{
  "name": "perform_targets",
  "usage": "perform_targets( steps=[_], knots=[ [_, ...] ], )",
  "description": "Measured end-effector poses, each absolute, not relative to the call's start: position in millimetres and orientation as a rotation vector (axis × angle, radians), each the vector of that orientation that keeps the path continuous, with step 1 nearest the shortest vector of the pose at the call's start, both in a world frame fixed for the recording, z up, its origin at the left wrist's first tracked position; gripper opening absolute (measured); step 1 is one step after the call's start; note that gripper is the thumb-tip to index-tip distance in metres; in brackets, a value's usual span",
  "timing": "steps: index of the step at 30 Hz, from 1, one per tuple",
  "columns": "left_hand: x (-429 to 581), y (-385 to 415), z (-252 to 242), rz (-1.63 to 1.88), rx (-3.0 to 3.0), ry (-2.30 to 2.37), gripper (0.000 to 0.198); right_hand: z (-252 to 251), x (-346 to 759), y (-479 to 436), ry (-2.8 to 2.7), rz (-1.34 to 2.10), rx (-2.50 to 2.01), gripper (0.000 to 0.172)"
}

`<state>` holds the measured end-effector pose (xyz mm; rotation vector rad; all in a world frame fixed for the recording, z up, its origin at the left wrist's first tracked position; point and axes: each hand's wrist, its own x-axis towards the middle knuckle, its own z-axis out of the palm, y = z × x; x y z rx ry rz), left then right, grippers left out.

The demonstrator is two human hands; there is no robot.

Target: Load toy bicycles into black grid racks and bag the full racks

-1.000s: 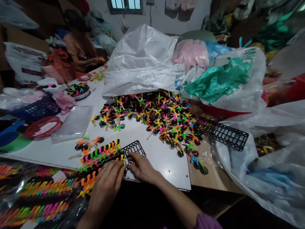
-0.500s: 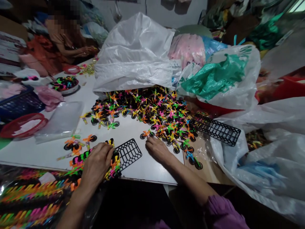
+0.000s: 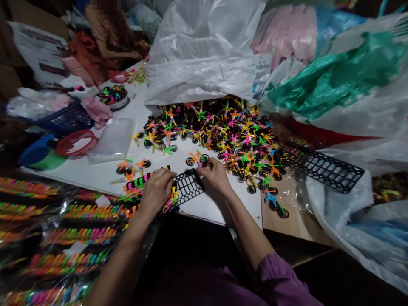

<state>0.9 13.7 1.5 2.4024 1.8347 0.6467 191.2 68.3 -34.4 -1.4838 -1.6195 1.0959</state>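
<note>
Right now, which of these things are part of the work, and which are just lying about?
In use: left hand on a rack of toy bicycles; right hand by a loose toy bicycle and a black plastic rack; the toy bicycle heap.
Lying about: spare black rack; white sack; red basket.

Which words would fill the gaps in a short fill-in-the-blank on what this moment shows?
The right hand is beside a black grid rack, and the left hand lies on a stack of neon toy bicycles to the rack's ____.
A heap of toy bicycles lies in front of a ____ woven sack.
A second grid rack lies to the ____ of the heap.
The wheels of the toy bicycles are ____.

Missing words: left; white; right; black.
</note>
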Motion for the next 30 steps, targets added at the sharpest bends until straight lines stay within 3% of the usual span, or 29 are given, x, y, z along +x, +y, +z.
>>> perform_targets(
  steps=[5,10,19,30],
  knots=[
    [0.7,13.1,2.0,0.695,2.350,1.853,0.020,-51.5,150.1,57.0,-1.703,1.278,-1.320,0.016],
    [-0.7,16.6,2.2,0.740,2.311,1.861,0.021,-62.3,132.5,61.7,-1.942,1.106,-1.209,0.011],
    [-1.8,19.8,5.0,0.699,2.332,1.787,0.024,-58.2,133.2,64.9,-2.447,0.755,-1.136,0.030],
    [-0.8,19.8,7.6,0.680,2.306,1.769,0.019,-62.1,132.5,71.8,-2.582,0.721,-1.073,0.024]
  ],
)
